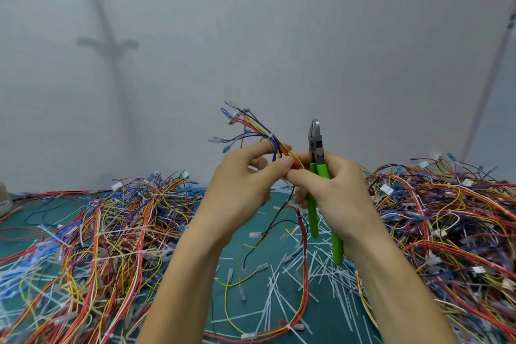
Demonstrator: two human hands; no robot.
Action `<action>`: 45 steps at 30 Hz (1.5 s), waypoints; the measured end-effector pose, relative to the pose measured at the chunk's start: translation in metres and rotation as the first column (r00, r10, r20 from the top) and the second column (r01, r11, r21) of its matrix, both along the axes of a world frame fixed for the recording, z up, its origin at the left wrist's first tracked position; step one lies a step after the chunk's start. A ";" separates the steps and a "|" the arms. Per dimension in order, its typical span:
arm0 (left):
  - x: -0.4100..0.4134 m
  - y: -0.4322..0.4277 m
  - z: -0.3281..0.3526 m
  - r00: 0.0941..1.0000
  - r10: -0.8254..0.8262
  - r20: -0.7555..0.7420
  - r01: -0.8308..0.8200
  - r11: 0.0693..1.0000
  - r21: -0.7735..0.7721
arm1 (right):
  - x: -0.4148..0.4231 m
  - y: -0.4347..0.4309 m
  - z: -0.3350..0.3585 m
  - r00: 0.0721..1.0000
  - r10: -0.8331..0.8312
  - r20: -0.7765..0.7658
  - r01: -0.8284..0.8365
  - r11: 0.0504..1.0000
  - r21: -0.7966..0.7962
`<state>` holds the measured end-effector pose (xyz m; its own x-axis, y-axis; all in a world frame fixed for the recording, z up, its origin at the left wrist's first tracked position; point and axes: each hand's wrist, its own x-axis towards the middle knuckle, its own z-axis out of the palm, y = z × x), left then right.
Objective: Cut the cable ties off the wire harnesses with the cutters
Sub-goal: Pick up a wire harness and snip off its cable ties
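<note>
Over green mat (332,324), glossy green-handled cutters (313,218)

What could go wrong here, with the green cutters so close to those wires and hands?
The white cable tie sits tight against the thin wires of the harness, so the cutters might nick a wire along with it.
The left hand and right hand both pinch the bundle right beside the cutters' head; a slip could catch a fingertip.
The harness's lower end trails onto the cluttered mat and could snag.
</note>
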<state>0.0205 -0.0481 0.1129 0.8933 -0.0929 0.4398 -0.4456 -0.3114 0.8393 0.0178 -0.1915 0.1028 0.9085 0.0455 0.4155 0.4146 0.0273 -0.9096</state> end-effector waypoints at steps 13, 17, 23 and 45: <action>-0.001 0.009 0.002 0.992 -0.076 -0.104 0.067 0.994 -0.088 | 0.005 -0.003 -0.004 0.998 -0.057 0.002 0.057 0.998 -0.011; 0.000 0.008 0.001 0.983 -0.113 -0.144 0.091 0.985 -0.148 | 0.009 -0.001 -0.007 0.981 -0.180 0.066 0.185 0.980 -0.074; -0.002 0.008 0.003 0.967 -0.156 -0.203 0.115 0.973 -0.201 | 0.012 0.001 -0.010 0.976 -0.203 0.078 0.208 0.976 -0.062; -0.001 0.002 0.010 0.745 -0.640 -0.191 0.174 0.462 -0.870 | 0.018 0.004 -0.017 0.989 -0.094 0.112 0.100 0.994 -0.047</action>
<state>0.0191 -0.0466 0.1228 0.9324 -0.3441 0.1104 0.1551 0.6570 0.7378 0.0353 -0.1875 0.0862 0.8589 -0.0167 0.5119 0.5099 -0.0642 -0.8578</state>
